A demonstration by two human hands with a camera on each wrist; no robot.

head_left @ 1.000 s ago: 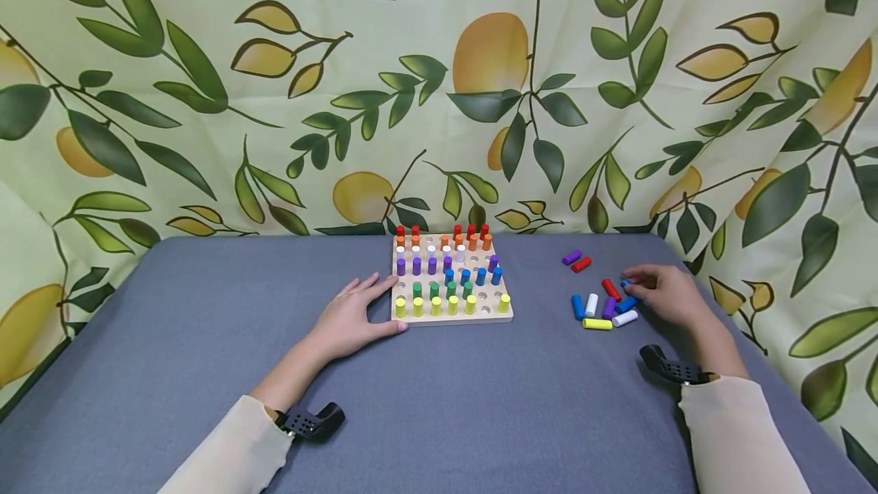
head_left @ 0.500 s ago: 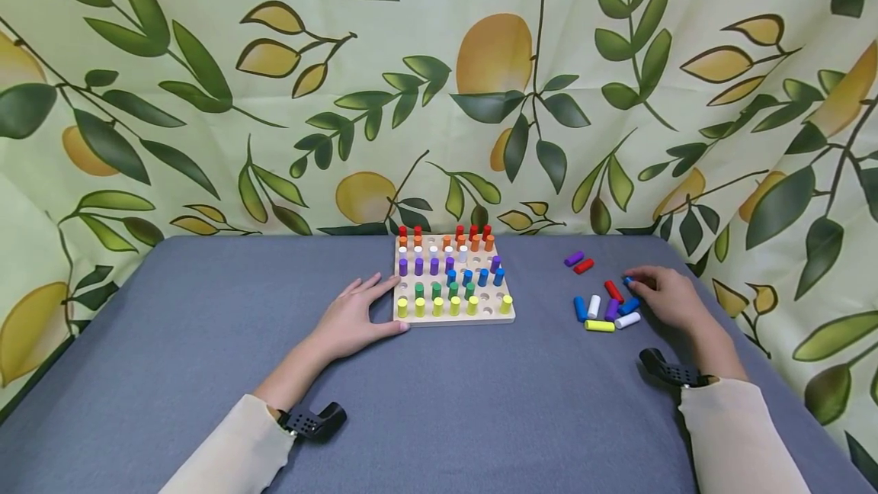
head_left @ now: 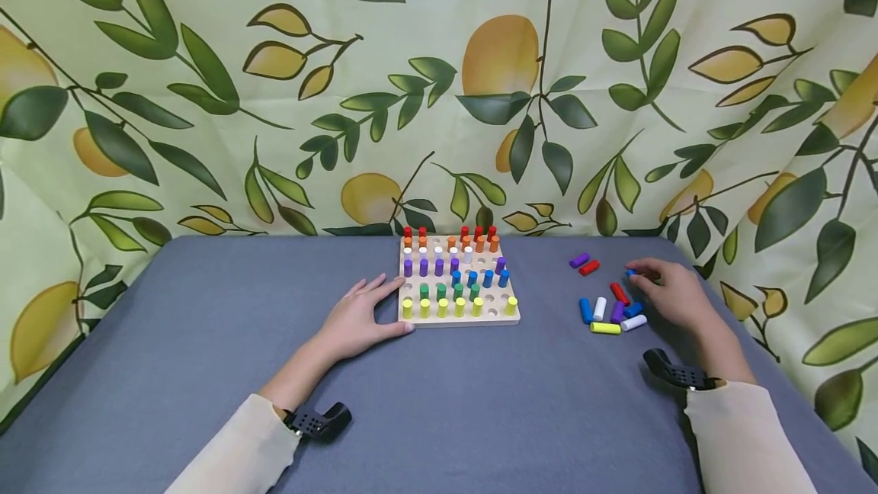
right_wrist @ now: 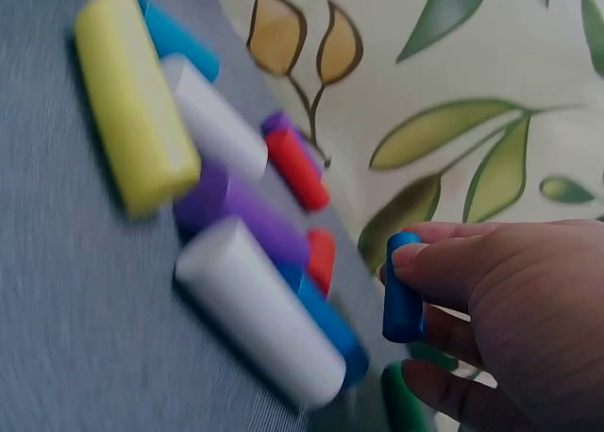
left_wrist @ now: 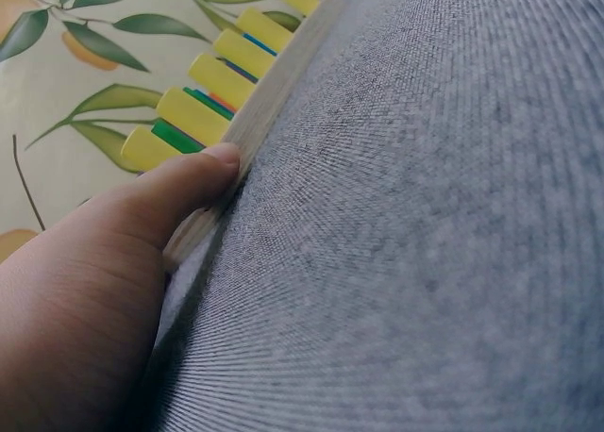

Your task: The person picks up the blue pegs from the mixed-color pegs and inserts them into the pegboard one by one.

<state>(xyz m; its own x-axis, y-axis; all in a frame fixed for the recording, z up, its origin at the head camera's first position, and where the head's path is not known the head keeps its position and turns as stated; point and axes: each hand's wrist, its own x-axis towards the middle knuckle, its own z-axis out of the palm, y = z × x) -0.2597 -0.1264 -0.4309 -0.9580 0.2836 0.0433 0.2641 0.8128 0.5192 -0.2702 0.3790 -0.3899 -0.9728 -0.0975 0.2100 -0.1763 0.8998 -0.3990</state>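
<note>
A wooden pegboard (head_left: 459,322) stands at the back of the table, with rows of red, orange, white, purple, blue, green and yellow pegs upright in its holes. My left hand (head_left: 357,322) lies spread against its front left corner. In the left wrist view the thumb (left_wrist: 193,182) touches the front edge, just below the yellow pegs (left_wrist: 222,78). Between thumb and fingertips my right hand (head_left: 672,294) pinches a blue peg (right_wrist: 406,305), above the far side of the loose pegs. A green peg (right_wrist: 403,399) shows partly under that hand in the right wrist view.
Loose pegs lie right of the board: a yellow one (head_left: 606,328), white ones (head_left: 634,322), blue ones (head_left: 586,310), a red one (head_left: 620,293). A purple peg (head_left: 579,260) and another red one lie farther back. Patterned cloth (head_left: 384,120) hangs behind the table.
My right hand has raised the blue peg slightly, away from the loose pegs. The left hand keeps its place at the board. The whole head view has shifted a little.
</note>
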